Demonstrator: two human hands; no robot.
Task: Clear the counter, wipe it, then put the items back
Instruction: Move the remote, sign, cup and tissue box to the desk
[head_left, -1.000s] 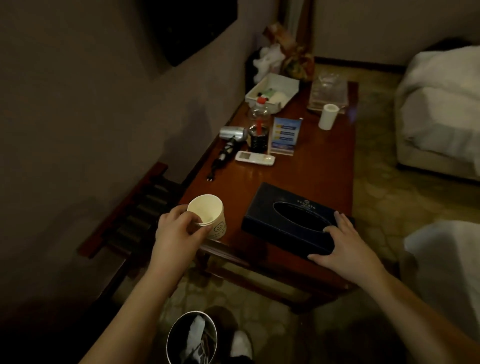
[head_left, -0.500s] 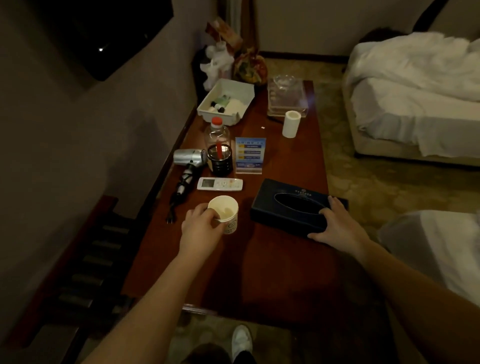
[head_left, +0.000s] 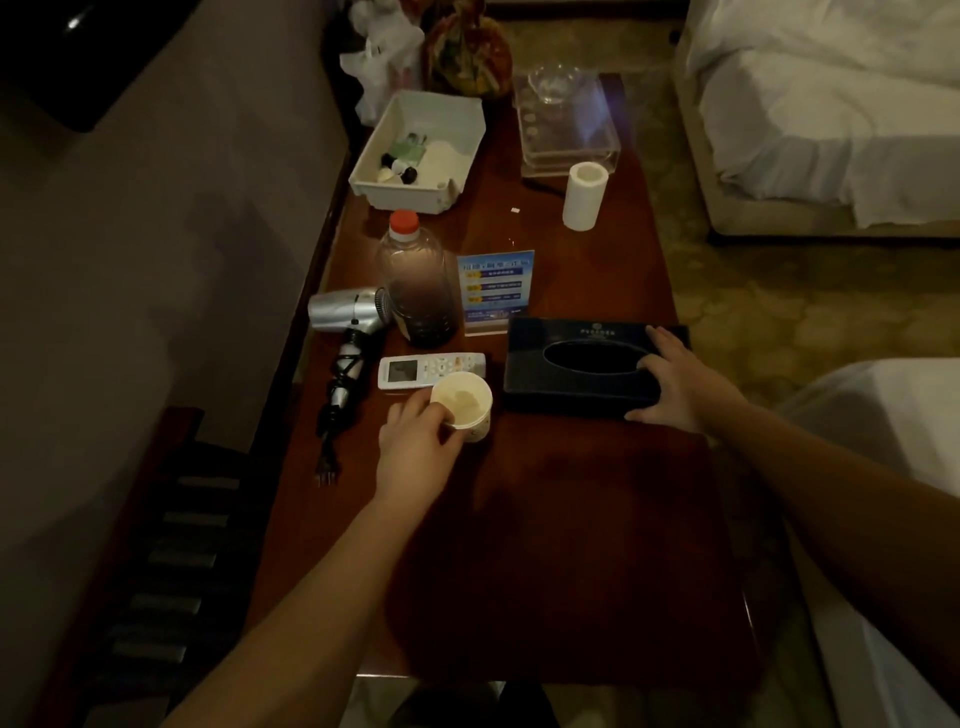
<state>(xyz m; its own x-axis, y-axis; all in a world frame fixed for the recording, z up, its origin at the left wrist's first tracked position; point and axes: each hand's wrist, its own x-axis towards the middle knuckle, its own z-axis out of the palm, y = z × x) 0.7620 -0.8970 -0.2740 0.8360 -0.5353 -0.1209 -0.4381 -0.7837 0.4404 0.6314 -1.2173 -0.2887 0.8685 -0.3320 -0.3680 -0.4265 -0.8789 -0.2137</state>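
Gripping the rim of a paper cup (head_left: 462, 406), the left hand (head_left: 415, 447) is curling its fingers over the near-left edge, so the cup is sitting just beyond and to the right of the knuckles, upright on the wooden counter (head_left: 545, 545). Whether the cup's base is touching the wood is hard to tell. The right hand (head_left: 675, 384) is lying over the right end of a dark tissue box (head_left: 576, 366), fingers spread flat across the top and thumb pressing against the near side; the box is resting on the counter to the left of that palm, just beside the cup.

A white remote control (head_left: 415, 370) is lying directly behind the cup, its near edge partly hidden by the rim. Left of it a silver hair dryer (head_left: 348, 312) is lying with its cord trailing toward the near edge. A plastic bottle (head_left: 418, 280) with a red cap and dark liquid is standing behind the remote, beside a blue sign card (head_left: 496, 286). Farther back are a white tray (head_left: 415, 150) of toiletries, a toilet paper roll (head_left: 584, 195) and a clear acrylic tray (head_left: 569, 127) holding a glass. White beds (head_left: 831, 104) are filling the right side.
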